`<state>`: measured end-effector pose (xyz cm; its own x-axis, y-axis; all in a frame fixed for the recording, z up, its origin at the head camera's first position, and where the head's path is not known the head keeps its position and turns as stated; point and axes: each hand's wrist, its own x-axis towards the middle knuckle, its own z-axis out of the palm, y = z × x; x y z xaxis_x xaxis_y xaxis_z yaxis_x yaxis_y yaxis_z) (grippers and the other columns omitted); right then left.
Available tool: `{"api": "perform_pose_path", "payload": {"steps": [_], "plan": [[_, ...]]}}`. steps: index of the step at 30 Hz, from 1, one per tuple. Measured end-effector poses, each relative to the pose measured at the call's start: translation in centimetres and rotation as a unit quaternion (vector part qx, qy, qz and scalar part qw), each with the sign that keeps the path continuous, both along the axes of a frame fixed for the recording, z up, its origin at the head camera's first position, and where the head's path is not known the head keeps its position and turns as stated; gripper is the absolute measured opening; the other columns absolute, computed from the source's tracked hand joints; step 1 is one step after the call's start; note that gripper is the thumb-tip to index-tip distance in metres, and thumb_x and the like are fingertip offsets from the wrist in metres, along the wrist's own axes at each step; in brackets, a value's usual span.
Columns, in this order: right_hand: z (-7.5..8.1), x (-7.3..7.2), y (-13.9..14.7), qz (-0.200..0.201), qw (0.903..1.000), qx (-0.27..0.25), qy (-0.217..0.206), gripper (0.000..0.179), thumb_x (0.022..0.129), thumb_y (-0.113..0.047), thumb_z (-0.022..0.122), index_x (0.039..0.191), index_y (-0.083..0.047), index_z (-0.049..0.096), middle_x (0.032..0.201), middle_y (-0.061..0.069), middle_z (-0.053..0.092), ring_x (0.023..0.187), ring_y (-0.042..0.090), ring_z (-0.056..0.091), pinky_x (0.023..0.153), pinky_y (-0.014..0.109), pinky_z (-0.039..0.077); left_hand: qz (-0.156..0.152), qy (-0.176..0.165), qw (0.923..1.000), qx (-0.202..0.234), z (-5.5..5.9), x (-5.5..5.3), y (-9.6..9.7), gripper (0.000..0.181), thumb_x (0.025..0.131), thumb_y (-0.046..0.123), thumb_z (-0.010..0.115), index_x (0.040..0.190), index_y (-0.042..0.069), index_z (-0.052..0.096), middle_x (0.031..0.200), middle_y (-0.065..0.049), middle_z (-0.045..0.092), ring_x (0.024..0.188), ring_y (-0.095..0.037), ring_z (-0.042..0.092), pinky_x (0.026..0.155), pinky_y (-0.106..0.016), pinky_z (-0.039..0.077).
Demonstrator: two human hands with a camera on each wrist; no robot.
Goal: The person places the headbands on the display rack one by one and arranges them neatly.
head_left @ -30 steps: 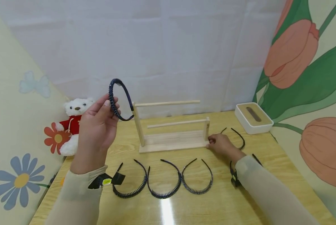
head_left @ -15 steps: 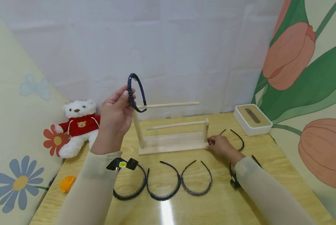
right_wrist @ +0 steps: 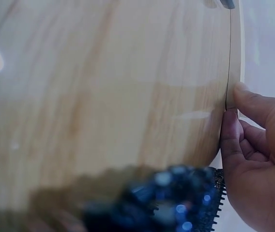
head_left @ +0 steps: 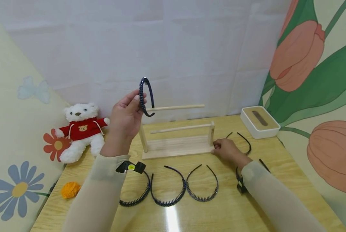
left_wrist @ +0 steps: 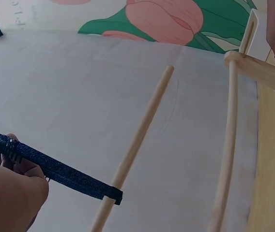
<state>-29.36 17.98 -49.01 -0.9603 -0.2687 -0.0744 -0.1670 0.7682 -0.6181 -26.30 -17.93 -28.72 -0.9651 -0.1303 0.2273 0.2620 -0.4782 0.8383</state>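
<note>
A dark blue beaded headband (head_left: 141, 93) is pinched between the thumb and fingers of my left hand (head_left: 126, 119), standing upright at the left part of the wooden rack's upper rod (head_left: 178, 107). In the left wrist view one end of the headband (left_wrist: 74, 178) crosses over the rod (left_wrist: 145, 128). Below runs a lower rod (head_left: 181, 128), carried by the right post. My right hand (head_left: 228, 149) grips the right end of the rack's base (head_left: 175, 147); in the right wrist view the thumb and fingers (right_wrist: 258, 108) are at the base's corner.
Three headbands (head_left: 168, 203) lie in a row before the rack, the leftmost partly behind the left sleeve. Another headband (head_left: 249, 145) and a partly covered one are near the right arm. A white box (head_left: 261, 122), teddy bear (head_left: 83, 132) and orange ball (head_left: 70, 190) stand around.
My left hand has carried the headband to the right, from left of the rack to the upper rod's left end. The right hand stays on the base.
</note>
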Motion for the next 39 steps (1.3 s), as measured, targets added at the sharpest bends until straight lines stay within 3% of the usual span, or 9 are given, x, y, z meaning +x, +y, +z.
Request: {"api": "perform_pose_path", "payload": {"steps": [7, 12, 19, 24, 31, 39], "plan": [[-0.3, -0.3, 0.0, -0.002, 1.0000, 0.002, 0.002, 0.042, 0.103, -0.020, 0.078, 0.136, 0.005, 0.071, 0.115, 0.015, 0.077, 0.105, 0.027, 0.071, 0.096, 0.046, 0.062, 0.006, -0.040, 0.9991, -0.013, -2.5, -0.3, 0.4, 0.033, 0.112, 0.002, 0.055, 0.104, 0.019, 0.081, 0.104, 0.001, 0.080, 0.098, -0.014, 0.071, 0.092, -0.022, 0.059], [-0.5, -0.3, 0.1, -0.001, 1.0000, 0.004, 0.006, 0.041, 0.103, -0.019, 0.078, 0.135, 0.005, 0.072, 0.113, 0.014, 0.076, 0.103, 0.026, 0.070, 0.094, 0.045, 0.062, 0.013, -0.056, 0.9981, -0.023, -4.2, -0.3, 0.5, 0.035, 0.113, 0.002, 0.054, 0.100, 0.022, 0.080, 0.101, 0.003, 0.081, 0.096, -0.012, 0.073, 0.091, -0.020, 0.059], [-0.5, -0.3, 0.1, -0.002, 1.0000, 0.001, 0.001, 0.042, 0.104, -0.019, 0.077, 0.137, 0.006, 0.070, 0.115, 0.015, 0.076, 0.106, 0.028, 0.071, 0.096, 0.047, 0.062, 0.012, -0.068, 0.9976, -0.011, -5.8, -0.2, 0.2, 0.037, 0.113, 0.000, 0.053, 0.099, 0.021, 0.081, 0.105, 0.001, 0.080, 0.095, -0.011, 0.073, 0.093, -0.021, 0.059], [-0.3, -0.3, 0.1, -0.006, 1.0000, 0.000, -0.004, 0.043, 0.104, -0.020, 0.077, 0.138, 0.005, 0.070, 0.116, 0.014, 0.076, 0.107, 0.027, 0.071, 0.097, 0.046, 0.062, 0.012, -0.064, 0.9978, -0.008, -6.4, -0.1, 0.2, 0.039, 0.113, -0.001, 0.053, 0.098, 0.022, 0.082, 0.106, 0.002, 0.078, 0.093, -0.011, 0.071, 0.092, -0.022, 0.058], [-0.3, -0.4, 0.0, -0.002, 1.0000, 0.003, -0.001, 0.043, 0.104, -0.019, 0.077, 0.137, 0.006, 0.070, 0.116, 0.016, 0.076, 0.108, 0.029, 0.071, 0.098, 0.048, 0.061, 0.011, -0.060, 0.9981, -0.008, -6.2, 0.0, 0.3, 0.037, 0.113, 0.001, 0.053, 0.101, 0.021, 0.081, 0.106, 0.003, 0.079, 0.097, -0.010, 0.073, 0.093, -0.020, 0.059], [-0.4, -0.3, 0.0, -0.004, 1.0000, 0.006, -0.002, 0.042, 0.104, -0.019, 0.077, 0.137, 0.005, 0.070, 0.116, 0.016, 0.076, 0.108, 0.029, 0.071, 0.097, 0.047, 0.061, 0.002, -0.061, 0.9982, -0.005, -6.6, 0.3, 0.4, 0.036, 0.113, 0.000, 0.053, 0.102, 0.019, 0.082, 0.119, -0.004, 0.073, 0.097, -0.010, 0.073, 0.092, -0.022, 0.059]]}}
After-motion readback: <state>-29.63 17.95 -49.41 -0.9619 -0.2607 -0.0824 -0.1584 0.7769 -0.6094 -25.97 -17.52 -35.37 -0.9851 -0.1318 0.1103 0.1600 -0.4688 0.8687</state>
